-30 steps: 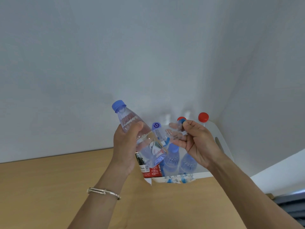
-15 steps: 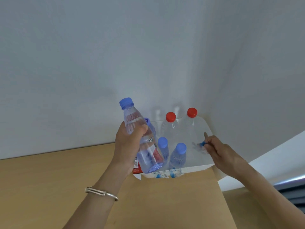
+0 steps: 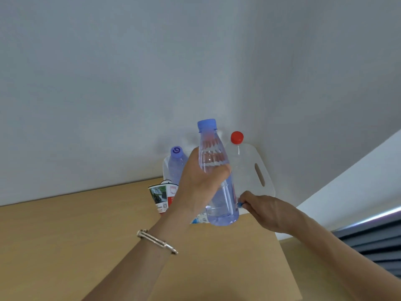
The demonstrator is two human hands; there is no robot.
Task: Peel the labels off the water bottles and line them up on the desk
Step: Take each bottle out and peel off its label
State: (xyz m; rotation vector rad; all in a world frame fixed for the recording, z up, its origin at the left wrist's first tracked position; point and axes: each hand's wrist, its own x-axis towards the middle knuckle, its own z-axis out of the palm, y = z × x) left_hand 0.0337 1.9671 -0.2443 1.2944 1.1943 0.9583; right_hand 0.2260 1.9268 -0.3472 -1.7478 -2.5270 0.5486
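My left hand (image 3: pixel 200 185) grips a clear water bottle (image 3: pixel 217 172) with a blue cap, held upright above the desk with no label on it. My right hand (image 3: pixel 263 210) is low at the right, near the front rim of the white bin (image 3: pixel 263 168), and pinches a small blue and clear scrap of label (image 3: pixel 239 204). Inside the bin stand a blue-capped bottle (image 3: pixel 176 162) and a red-capped bottle (image 3: pixel 237 137). The held bottle and my hand hide the other bottles in the bin.
A red, white and green peeled label (image 3: pixel 161 197) lies against the bin's left front corner. More label scraps (image 3: pixel 200 219) lie at the bin's front. The wooden desk (image 3: pixel 76 235) ends at a right edge near the wall corner; dark slats (image 3: pixel 377 242) lie beyond.
My left hand has turned the bottle upright and moved it right, in front of the bin. My right hand pulled the label off and dropped to the bin's right front.
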